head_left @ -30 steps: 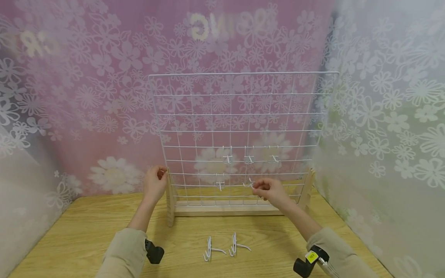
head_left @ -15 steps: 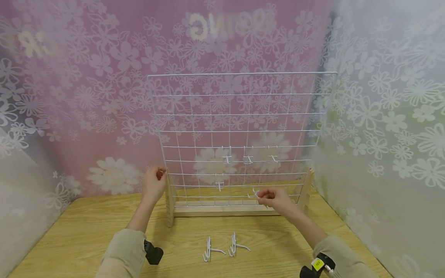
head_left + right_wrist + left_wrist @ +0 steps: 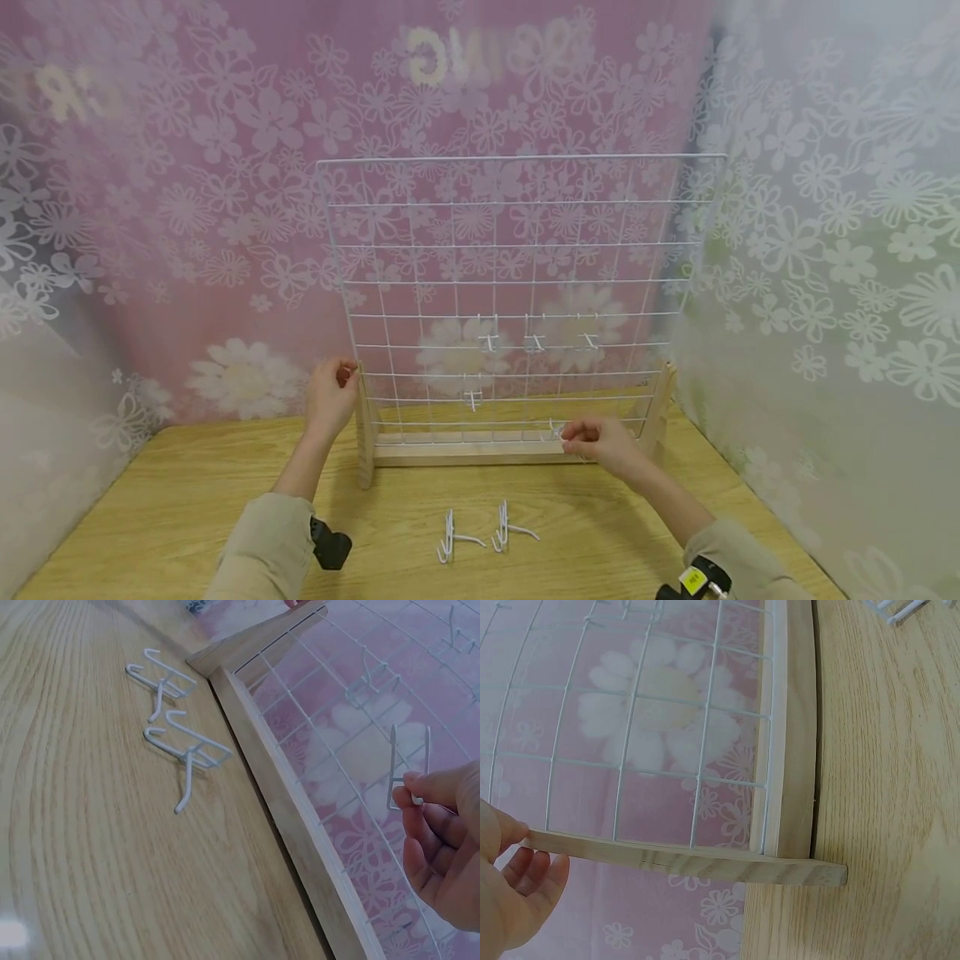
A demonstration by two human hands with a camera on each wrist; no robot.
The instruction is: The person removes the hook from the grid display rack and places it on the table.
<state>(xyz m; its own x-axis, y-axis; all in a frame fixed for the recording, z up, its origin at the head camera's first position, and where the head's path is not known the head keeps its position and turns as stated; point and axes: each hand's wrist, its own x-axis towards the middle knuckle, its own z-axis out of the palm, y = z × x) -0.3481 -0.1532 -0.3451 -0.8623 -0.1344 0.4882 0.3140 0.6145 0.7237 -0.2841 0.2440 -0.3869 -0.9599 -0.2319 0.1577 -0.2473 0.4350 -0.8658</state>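
Observation:
A white wire grid panel [image 3: 525, 156] stands upright in a wooden stand [image 3: 465, 456]. My left hand [image 3: 330, 402] grips the top of the stand's left side post [image 3: 652, 855], thumb on one side and fingers on the other. Between the thumb and index finger of my right hand [image 3: 611, 450] is a white wire hook [image 3: 394, 754], its two bent ends pointing up. It is in front of the grid's lower right part. Three hooks [image 3: 534, 342] hang in one row of the grid, and another hook [image 3: 472, 399] hangs lower down.
Two more white hooks [image 3: 187, 755] lie on the wood-grain table [image 3: 405, 575] in front of the stand. A pink floral sheet [image 3: 247, 250] hangs behind the grid, and a pale floral sheet [image 3: 847, 250] covers the right side.
My right hand has moved down and slightly right with the hook, from the lower middle of the grid to just above the stand's base bar. My left hand has stayed on the post.

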